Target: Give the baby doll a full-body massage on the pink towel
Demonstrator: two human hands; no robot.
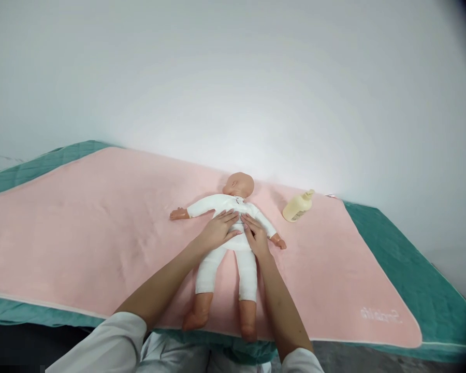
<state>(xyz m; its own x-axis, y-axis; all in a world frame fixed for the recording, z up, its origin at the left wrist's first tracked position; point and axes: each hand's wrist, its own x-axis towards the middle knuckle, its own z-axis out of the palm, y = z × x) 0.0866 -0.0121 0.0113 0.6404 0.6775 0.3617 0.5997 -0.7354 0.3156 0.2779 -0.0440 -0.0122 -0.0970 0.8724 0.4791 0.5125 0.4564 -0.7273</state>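
Left hand (220,229), right hand (258,237) touching doll (237,243) directly beneath.

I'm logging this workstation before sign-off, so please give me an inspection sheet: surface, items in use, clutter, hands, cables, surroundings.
Surface: pink mat over a teal quilted cover; pale lettering at the mat's near right corner.
Items in use: doll in white clothing, head toward the wall; pale yellow bottle on the mat, to the doll's right in the picture.
Clutter: one small object by the mat's far right corner, too small to identify.
Hands: left hand and right hand both on the doll's torso, grasping nothing visible.
Cables: nothing seen.
Surroundings: plain pale wall behind.
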